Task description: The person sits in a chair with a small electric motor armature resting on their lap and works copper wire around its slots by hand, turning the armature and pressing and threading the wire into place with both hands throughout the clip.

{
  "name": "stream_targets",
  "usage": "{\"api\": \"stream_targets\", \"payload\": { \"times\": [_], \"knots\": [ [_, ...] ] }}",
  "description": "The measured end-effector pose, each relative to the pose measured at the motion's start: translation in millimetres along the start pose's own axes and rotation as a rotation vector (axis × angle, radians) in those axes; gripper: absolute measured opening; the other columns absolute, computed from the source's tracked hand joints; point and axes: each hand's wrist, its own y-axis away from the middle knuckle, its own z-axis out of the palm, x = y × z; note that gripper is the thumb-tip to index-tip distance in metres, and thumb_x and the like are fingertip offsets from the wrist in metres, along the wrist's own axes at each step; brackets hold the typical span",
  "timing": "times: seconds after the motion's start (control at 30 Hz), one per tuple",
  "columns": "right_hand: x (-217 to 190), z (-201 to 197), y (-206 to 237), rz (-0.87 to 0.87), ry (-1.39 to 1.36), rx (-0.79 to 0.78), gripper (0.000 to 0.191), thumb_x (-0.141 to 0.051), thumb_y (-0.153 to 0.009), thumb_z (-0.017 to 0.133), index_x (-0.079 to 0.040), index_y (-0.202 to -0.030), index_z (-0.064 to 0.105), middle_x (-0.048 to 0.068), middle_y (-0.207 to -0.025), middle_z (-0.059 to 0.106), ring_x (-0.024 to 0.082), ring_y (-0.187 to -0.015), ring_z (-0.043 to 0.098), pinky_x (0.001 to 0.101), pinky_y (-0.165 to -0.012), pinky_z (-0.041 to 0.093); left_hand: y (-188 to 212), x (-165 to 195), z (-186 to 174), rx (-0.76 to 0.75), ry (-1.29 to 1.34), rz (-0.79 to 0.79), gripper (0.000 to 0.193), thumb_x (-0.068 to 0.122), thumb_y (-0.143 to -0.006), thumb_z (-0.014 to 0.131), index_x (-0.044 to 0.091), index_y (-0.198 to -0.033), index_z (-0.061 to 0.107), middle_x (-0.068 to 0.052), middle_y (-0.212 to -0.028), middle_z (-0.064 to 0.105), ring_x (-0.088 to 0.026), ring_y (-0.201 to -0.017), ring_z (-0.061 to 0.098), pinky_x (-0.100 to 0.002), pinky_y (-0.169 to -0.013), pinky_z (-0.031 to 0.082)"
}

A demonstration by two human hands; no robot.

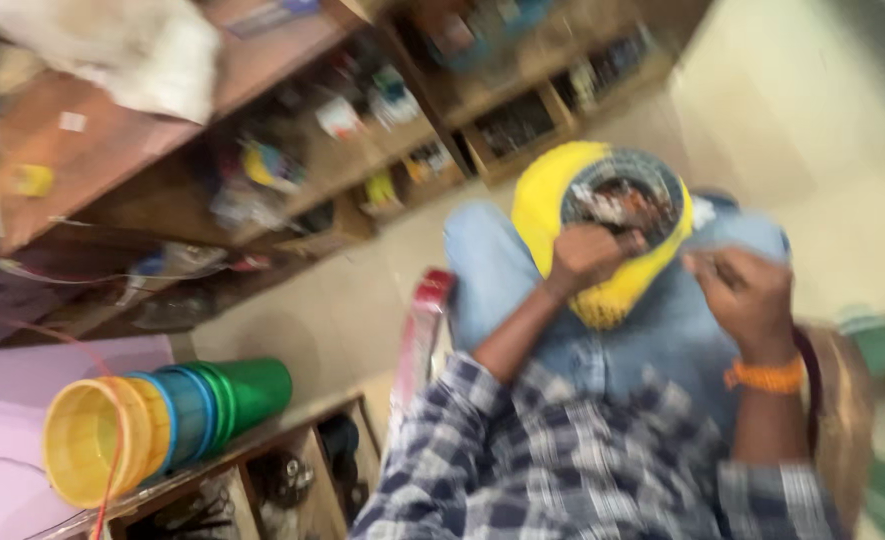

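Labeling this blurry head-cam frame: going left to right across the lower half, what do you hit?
Stack of nested plastic cups, yellow outermost at the left end → red flat packet standing on edge → left hand on the yellow bowl → right hand → orange wristband.

A round container rests on the person's lap, left hand at its rim, right hand just beside. Stacked cups lie far left (on a desk); shelves stand behind.

The yellow basket on the lap looks like woven plastic, slightly glossy; the jeans are matt denim cloth; the near-left stacked cups are smooth shiny plastic; the far shelves look like dull wood.
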Motion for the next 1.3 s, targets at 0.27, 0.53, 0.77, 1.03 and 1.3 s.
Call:
{"api": "stream_targets", "payload": {
  "times": [0.27, 0.53, 0.77, 1.03, 1.3],
  "knots": [
    [-31, 5, -51, -0.173, -0.02, -0.025, 0.007, -0.003, -0.101, 0.083, 0.0, -0.101, 0.076, 0.009, -0.088, 0.07, 0.012, -0.07, 0.06, 0.0286, -0.063, 0.044, 31, 25, 15, 0.118, 0.423, -0.697, 0.009, 0.009, -0.09, 0.08, 0.004, -0.094, 0.074, -0.003, -0.071, 0.066, -0.008, -0.059, 0.056, -0.025, -0.056, 0.043],
    [-45, 24, -76, -0.063, -0.098, -0.106, 0.008, -0.003, -0.099, 0.082, 0.001, -0.105, 0.077, 0.005, -0.071, 0.059, 0.007, -0.061, 0.047, 0.0265, -0.056, 0.036, 45, 34, 27, 0.229, 0.697, -1.021, 0.009, 0.009, -0.096, 0.075, 0.004, -0.092, 0.069, 0.009, -0.067, 0.055, 0.001, -0.06, 0.046, -0.02, -0.055, 0.034],
    [-34, 22, -84, 0.065, -0.077, -0.167, 0.006, -0.005, -0.099, 0.081, -0.001, -0.101, 0.079, 0.003, -0.063, 0.047, 0.006, -0.059, 0.039, 0.0269, -0.053, 0.03, 40, 39, 30, 0.309, 0.728, -1.092, 0.012, 0.01, -0.098, 0.072, 0.004, -0.091, 0.066, 0.01, -0.072, 0.05, 0.001, -0.064, 0.04, -0.021, -0.058, 0.031],
    [-6, 27, -81, 0.335, -0.428, -0.138, 0.011, -0.005, -0.097, 0.08, 0.004, -0.101, 0.076, -0.006, -0.072, 0.059, -0.001, -0.065, 0.048, 0.0192, -0.057, 0.035, 10, 53, 12, 0.245, 0.35, -0.929, 0.01, 0.01, -0.094, 0.075, 0.008, -0.096, 0.066, 0.003, -0.081, 0.06, -0.009, -0.075, 0.05, -0.026, -0.069, 0.039],
    [-1, 12, -61, 0.473, -0.638, -0.139, 0.01, -0.005, -0.094, 0.08, 0.002, -0.099, 0.075, -0.007, -0.071, 0.059, 0.0, -0.062, 0.046, 0.0196, -0.055, 0.032, -22, -27, -35, -0.333, 0.319, -0.183, 0.078, 0.019, -0.091, 0.09, 0.017, -0.152, 0.042, 0.004, -0.127, 0.072, -0.022, -0.109, 0.06, -0.033, -0.103, 0.047]
  ]
}}
